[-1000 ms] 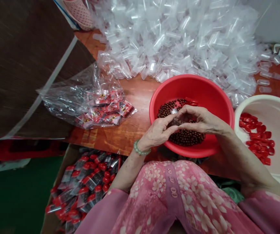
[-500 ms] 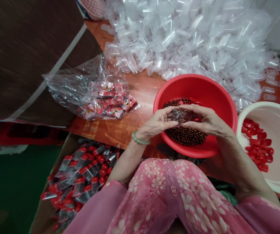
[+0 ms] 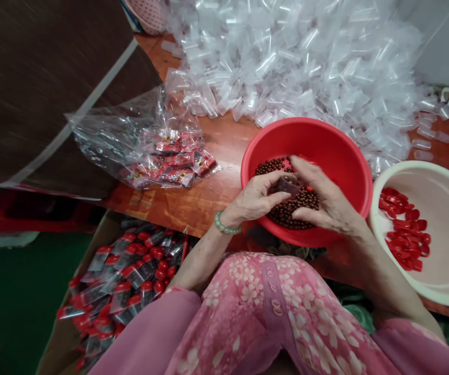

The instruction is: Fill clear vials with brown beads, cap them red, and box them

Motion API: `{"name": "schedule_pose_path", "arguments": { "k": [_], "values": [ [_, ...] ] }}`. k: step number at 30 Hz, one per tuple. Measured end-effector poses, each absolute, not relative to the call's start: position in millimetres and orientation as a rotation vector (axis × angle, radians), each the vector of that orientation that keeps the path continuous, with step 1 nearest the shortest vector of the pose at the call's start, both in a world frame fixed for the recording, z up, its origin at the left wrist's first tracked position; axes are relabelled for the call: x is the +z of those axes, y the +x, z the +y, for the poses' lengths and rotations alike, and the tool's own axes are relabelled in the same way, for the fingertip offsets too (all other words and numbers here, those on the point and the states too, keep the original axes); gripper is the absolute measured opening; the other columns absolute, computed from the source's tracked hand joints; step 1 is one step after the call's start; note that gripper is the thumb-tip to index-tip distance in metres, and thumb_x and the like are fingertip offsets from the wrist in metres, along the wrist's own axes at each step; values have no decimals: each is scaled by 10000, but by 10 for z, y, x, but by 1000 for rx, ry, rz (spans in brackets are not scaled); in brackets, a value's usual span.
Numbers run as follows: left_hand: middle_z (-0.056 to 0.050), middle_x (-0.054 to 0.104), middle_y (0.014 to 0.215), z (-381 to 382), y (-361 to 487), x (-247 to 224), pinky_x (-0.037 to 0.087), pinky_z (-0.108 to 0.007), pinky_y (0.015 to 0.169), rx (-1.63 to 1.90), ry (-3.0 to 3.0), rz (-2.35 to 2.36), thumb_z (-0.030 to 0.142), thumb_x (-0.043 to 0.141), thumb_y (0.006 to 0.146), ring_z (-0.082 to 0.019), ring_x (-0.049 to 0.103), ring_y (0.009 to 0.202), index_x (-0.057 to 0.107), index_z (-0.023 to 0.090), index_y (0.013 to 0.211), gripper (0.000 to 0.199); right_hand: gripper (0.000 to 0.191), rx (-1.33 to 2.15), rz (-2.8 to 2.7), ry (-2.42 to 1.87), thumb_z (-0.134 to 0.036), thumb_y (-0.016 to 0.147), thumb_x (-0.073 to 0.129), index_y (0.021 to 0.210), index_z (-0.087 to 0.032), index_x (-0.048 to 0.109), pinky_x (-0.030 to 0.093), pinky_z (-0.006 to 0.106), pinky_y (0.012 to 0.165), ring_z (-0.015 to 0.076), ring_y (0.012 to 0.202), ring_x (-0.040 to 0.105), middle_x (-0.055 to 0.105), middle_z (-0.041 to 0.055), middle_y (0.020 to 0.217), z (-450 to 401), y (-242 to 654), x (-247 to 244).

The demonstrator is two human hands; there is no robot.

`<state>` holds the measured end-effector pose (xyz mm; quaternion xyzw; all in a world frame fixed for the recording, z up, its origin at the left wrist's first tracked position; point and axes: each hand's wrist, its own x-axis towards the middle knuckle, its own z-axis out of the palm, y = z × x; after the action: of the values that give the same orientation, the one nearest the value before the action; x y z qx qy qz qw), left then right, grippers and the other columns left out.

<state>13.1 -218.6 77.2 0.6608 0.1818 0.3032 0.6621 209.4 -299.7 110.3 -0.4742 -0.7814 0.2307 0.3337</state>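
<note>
Over the red basin, my left hand grips a small clear container between thumb and fingers. Dark contents show in it. My right hand is just to the right of the container, thumb and fingers spread apart and slightly blurred, with nothing seen between them. Small brown beads lie in the basin below both hands, with a few red pieces among them.
Clear plastic containers are heaped behind the basin. A cream basin with red caps stands at the right. Red packets lie in a clear bag at left. Below is a cardboard box of filled, red-capped containers.
My right hand has opened and drawn away from the container, which stays in my left hand. The view has shifted slightly, moving the basins left in the picture.
</note>
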Motion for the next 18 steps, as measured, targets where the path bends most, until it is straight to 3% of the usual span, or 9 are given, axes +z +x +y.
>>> {"name": "schedule_pose_path", "arguments": {
  "k": [3,7,11,18],
  "values": [
    [-77,768,1105,-2213,155,779,545,-328,987,692,1486,422,190,661,877,-197,713,1040,724,157,1172,304,920,474,-1906,-1277,-672,905,650,1671,-393,224,479,575,1180,354,1456,513,294,86,1728,-3014,2152,1102],
    [-52,779,1042,-2206,173,804,537,-322,987,696,1555,405,177,658,859,-199,711,1024,752,155,1121,279,785,505,-2092,-1235,-528,934,699,1628,-378,362,459,544,1210,317,1478,500,468,84,1635,-3021,2187,1065],
    [-60,782,1083,-2181,205,764,539,-303,937,682,1523,432,193,653,865,-194,719,1015,762,154,1118,278,849,434,-1956,-1298,-511,921,721,1651,-367,312,535,505,1142,321,1410,573,383,103,1692,-3046,2197,1049],
    [-43,801,1015,-2180,258,724,535,-293,913,683,1584,467,178,675,852,-187,730,961,795,151,1069,250,484,445,-1979,-1270,-291,994,652,1474,-323,601,542,432,1135,241,1343,636,636,93,1475,-3105,2180,1027]
  ]
}}
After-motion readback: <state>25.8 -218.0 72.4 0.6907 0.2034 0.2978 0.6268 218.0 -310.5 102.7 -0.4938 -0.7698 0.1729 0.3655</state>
